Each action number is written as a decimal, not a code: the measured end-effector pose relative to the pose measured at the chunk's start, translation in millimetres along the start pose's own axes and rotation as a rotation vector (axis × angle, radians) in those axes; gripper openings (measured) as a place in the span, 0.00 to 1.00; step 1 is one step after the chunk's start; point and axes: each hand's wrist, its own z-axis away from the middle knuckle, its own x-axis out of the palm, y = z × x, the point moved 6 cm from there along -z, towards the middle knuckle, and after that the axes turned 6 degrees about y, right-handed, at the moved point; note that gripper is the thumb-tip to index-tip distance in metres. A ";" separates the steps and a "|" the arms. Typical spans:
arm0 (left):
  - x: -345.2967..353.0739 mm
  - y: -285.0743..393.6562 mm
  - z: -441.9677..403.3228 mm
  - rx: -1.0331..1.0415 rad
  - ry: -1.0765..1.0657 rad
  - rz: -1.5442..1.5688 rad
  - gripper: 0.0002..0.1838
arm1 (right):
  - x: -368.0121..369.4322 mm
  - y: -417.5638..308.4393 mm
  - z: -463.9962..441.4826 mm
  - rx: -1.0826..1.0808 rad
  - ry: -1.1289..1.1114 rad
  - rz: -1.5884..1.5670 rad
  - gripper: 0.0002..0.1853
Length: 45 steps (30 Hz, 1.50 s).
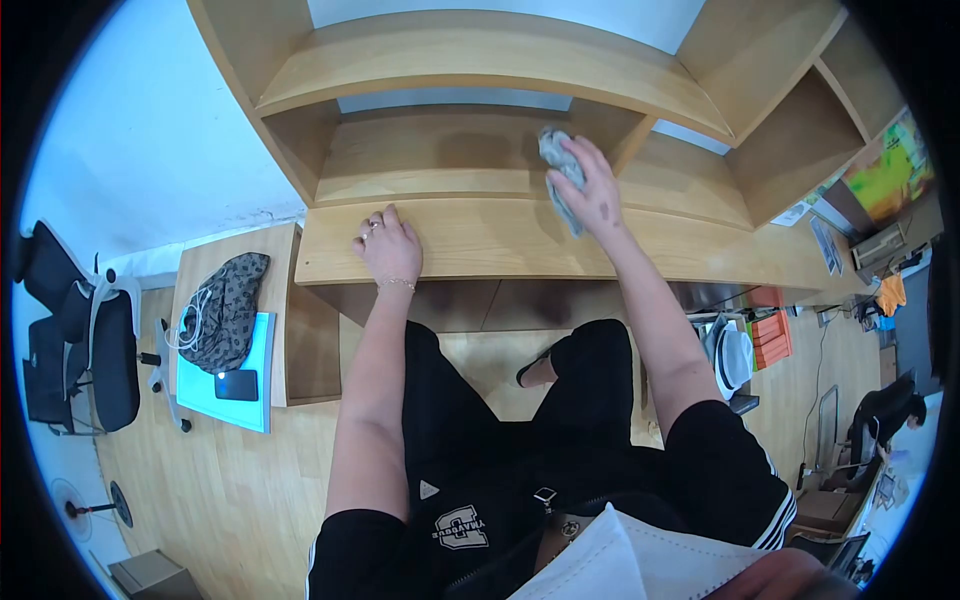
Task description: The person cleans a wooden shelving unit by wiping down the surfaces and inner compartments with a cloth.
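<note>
My right hand (592, 190) grips a crumpled grey cloth (562, 165) above the wooden desk, near the upright divider of the shelf unit. Part of the cloth hangs below the fingers toward the desktop (480, 240). My left hand (389, 245) rests at the desk's left part, fingers curled over the surface, with rings and a bracelet on it. Nothing shows in that hand, though the undersides of its fingers are hidden. Behind both hands is the lower shelf (430, 150) of the wooden unit.
At left, a low wooden cabinet (300, 345) carries a dark patterned bag (228, 310), a white cable, a blue folder (262, 400) and a phone (236, 385). Office chairs (105, 360) stand beyond. Orange files (771, 340) sit at right; another person (885, 420) is farther off.
</note>
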 end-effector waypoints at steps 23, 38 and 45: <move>-16.9 -132.0 -26.0 -0.205 0.038 -0.198 0.30 | 138.6 143.7 -40.2 0.265 -0.238 0.322 0.41; -5.0 -137.0 -26.9 -0.557 -0.204 0.142 0.27 | 256.8 14.5 -68.6 0.248 -0.173 0.317 0.38; 1.8 -162.9 -26.3 -0.579 -0.041 0.391 0.40 | 364.6 -176.4 8.9 1.448 -0.136 -2.137 0.35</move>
